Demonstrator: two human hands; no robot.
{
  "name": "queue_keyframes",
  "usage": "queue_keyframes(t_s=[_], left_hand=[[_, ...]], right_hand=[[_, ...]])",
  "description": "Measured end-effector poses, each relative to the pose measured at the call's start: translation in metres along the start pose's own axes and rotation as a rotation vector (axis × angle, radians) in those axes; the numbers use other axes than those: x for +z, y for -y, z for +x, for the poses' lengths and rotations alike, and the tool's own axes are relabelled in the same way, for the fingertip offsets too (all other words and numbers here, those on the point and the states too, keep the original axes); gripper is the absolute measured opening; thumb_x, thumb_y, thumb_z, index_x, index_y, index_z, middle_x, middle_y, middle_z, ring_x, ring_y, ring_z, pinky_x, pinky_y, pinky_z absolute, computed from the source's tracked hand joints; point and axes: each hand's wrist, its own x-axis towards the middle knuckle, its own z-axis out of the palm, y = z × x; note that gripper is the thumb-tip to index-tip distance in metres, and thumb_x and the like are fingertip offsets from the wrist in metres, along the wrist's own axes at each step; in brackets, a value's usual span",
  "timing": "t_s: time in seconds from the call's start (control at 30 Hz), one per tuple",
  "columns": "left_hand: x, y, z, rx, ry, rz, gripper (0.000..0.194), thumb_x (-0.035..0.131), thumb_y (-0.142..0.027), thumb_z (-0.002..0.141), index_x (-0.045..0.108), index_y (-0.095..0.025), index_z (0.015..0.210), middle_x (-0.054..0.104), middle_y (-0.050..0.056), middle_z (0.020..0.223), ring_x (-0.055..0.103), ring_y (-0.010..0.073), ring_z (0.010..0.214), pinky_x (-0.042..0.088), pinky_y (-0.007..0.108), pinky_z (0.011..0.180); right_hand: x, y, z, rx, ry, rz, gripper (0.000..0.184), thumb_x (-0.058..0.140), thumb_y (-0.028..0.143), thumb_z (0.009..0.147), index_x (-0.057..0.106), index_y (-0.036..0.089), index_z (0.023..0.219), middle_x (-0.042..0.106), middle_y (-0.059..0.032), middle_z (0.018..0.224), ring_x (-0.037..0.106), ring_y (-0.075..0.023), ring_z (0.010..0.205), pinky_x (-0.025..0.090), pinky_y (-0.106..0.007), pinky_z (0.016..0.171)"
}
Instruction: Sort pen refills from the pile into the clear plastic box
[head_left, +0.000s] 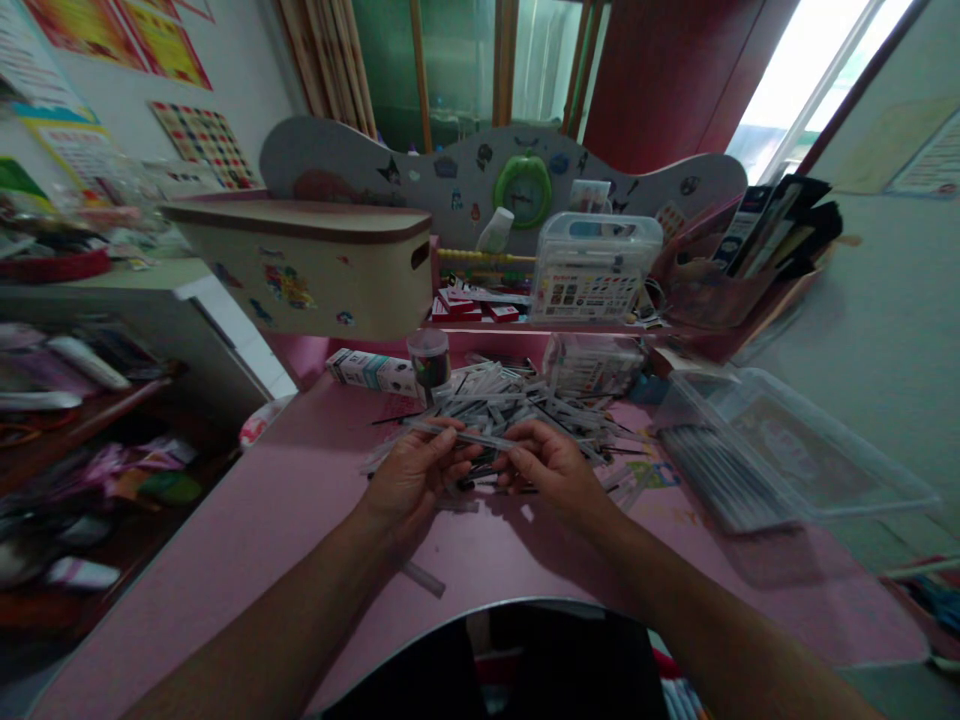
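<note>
A slim, translucent pen-like tube (484, 440) lies nearly level between my two hands, above the pink table. My left hand (420, 468) pinches its left end between thumb and fingers. Closed on the right end are the thumb and fingertips of my right hand (551, 465). Just beyond the hands spreads a loose pile of clear tubes and thin dark sticks (502, 392). A single short clear tube (424, 578) rests near the table's front edge, beside my left forearm. To the right, an open clear plastic box (750, 500) contains a row of slender pen-like pieces.
Behind the pile stand a clear cup with dark contents (429, 362), a long printed carton (375, 372) and a clear case (592, 362). A lidded beige bin (322, 275) and a handled marker case (596, 270) occupy the shelf. A green clock (523, 192) is behind them.
</note>
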Motion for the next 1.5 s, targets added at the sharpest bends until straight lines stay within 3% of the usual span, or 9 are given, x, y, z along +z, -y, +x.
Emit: queue_keyframes(t_s=[0.13,0.33,0.6,0.8,1.03,1.5], left_hand=[[0.000,0.001,0.001,0.013,0.007,0.045,0.010,0.071,-0.008,0.083,0.067,-0.014,0.089,0.076,0.005,0.082,0.074,0.0135,0.066,0.060,0.018,0.055],[-0.003,0.003,0.002,0.044,0.063,0.146,0.017,0.079,-0.014,0.077,0.067,-0.014,0.088,0.076,0.005,0.079,0.073,0.0129,0.066,0.060,0.018,0.060],[-0.001,0.003,0.000,0.063,0.058,0.140,0.021,0.082,-0.017,0.073,0.066,-0.014,0.086,0.075,0.005,0.077,0.072,0.0119,0.064,0.058,0.019,0.063],[-0.002,0.003,0.002,0.052,0.092,0.159,0.026,0.086,-0.021,0.069,0.065,-0.015,0.084,0.074,0.004,0.071,0.071,0.0125,0.062,0.058,0.020,0.061],[0.000,0.010,0.000,0.080,0.062,0.091,0.029,0.086,-0.023,0.069,0.063,-0.016,0.086,0.074,0.001,0.075,0.071,0.0116,0.064,0.058,0.019,0.062],[0.002,0.008,-0.002,0.079,0.066,0.110,0.030,0.087,-0.023,0.068,0.064,-0.015,0.085,0.075,0.003,0.075,0.071,0.0123,0.064,0.059,0.020,0.063]], right_hand=[[0.001,-0.001,-0.002,-0.075,0.017,-0.231,0.016,0.056,0.033,0.092,0.062,0.018,0.095,0.063,0.0012,0.073,0.058,-0.0111,0.063,0.045,-0.022,0.059],[0.001,0.005,-0.003,-0.135,0.057,-0.454,0.019,0.051,0.026,0.093,0.065,0.017,0.085,0.062,-0.0004,0.078,0.056,-0.0132,0.074,0.041,-0.023,0.068],[0.003,0.005,-0.003,-0.129,0.063,-0.467,0.022,0.049,0.027,0.093,0.064,0.017,0.082,0.059,0.0008,0.073,0.054,-0.0125,0.068,0.039,-0.023,0.065],[0.002,0.002,-0.002,-0.144,0.080,-0.448,0.022,0.050,0.026,0.093,0.069,0.016,0.088,0.066,-0.0016,0.082,0.059,-0.0137,0.075,0.042,-0.023,0.070],[0.002,0.004,-0.003,-0.153,0.061,-0.431,0.024,0.048,0.028,0.094,0.063,0.018,0.079,0.057,0.0016,0.069,0.054,-0.0120,0.066,0.040,-0.022,0.063],[0.002,0.004,-0.003,-0.131,0.093,-0.376,0.023,0.049,0.027,0.092,0.059,0.019,0.073,0.054,0.0024,0.065,0.052,-0.0113,0.061,0.040,-0.022,0.059]])
